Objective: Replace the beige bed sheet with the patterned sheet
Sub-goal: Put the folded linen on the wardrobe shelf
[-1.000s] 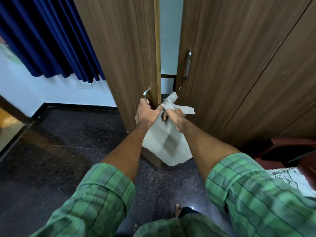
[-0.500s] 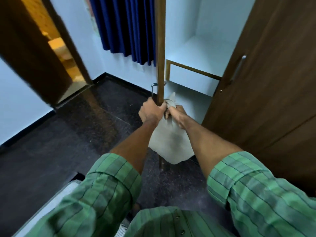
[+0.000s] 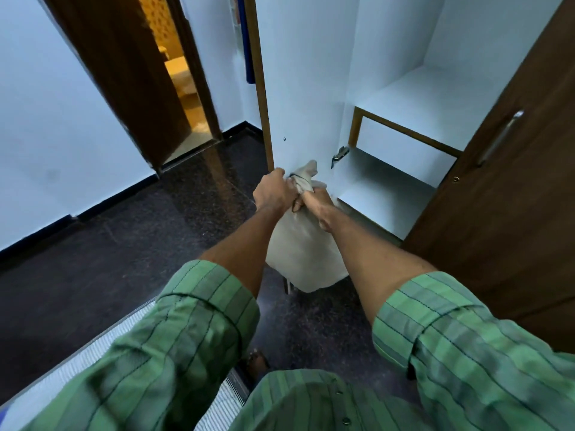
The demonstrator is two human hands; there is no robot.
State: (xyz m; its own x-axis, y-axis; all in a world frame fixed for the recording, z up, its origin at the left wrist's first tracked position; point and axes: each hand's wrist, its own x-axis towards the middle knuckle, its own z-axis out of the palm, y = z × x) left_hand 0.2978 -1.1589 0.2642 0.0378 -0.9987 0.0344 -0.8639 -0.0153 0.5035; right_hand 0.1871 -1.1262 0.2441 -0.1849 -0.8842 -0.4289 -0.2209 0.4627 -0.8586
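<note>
My right hand grips the bunched top of the beige sheet, which hangs as a bundle below my wrists in front of the wardrobe. Just to its left, my left hand is curled round the lower edge of the open wardrobe door, whose white inner face is turned toward me. The patterned sheet is not in view.
White shelves and a lower shelf show inside the wardrobe. The brown right door stays closed, with a metal handle. A striped mattress edge lies at lower left. An open doorway is at the back left on the dark floor.
The wardrobe door has swung wide open under my left hand, exposing the shelves. My view turned left. The beige sheet stays in my right hand.
</note>
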